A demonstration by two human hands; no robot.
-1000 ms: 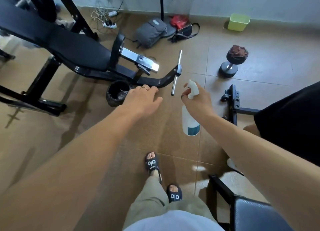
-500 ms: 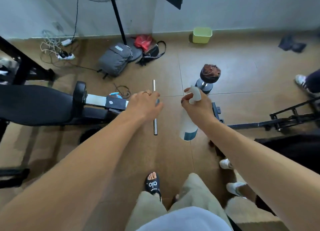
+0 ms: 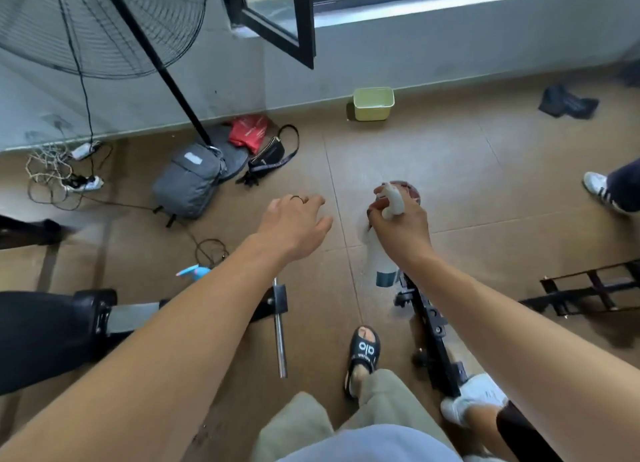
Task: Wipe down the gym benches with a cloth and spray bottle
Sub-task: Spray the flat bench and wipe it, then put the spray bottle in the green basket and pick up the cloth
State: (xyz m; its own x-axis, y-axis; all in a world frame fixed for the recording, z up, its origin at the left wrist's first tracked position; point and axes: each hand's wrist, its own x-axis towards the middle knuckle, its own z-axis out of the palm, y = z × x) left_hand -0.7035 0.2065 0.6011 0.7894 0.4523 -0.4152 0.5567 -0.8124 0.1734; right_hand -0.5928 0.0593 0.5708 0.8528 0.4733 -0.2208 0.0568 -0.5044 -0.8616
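My right hand (image 3: 401, 226) grips a white spray bottle (image 3: 382, 264) by its neck, its trigger head above my fingers and its teal-banded base hanging down. My left hand (image 3: 294, 226) is stretched out in front of me over the floor, fingers relaxed, holding nothing. A black padded gym bench (image 3: 41, 333) lies at the lower left, with a chrome bar (image 3: 280, 333) at its foot end. A brownish-red cloth (image 3: 412, 193) on a dumbbell is mostly hidden behind my right hand. A dark cloth (image 3: 568, 103) lies on the floor at the far right.
A standing fan (image 3: 104, 21) with its pole, a grey backpack (image 3: 188, 181), a red bag (image 3: 249, 132) and a black pouch sit by the wall. Cables (image 3: 55, 174) lie at left, a green tub (image 3: 373, 103) by the wall. Black metal frames (image 3: 429, 326) and other people's feet are at right.
The view has tilted up and turned, so the bench has slid to the lower left and the window has come into view. Both hands keep their pose; the bottle stays in my right hand.
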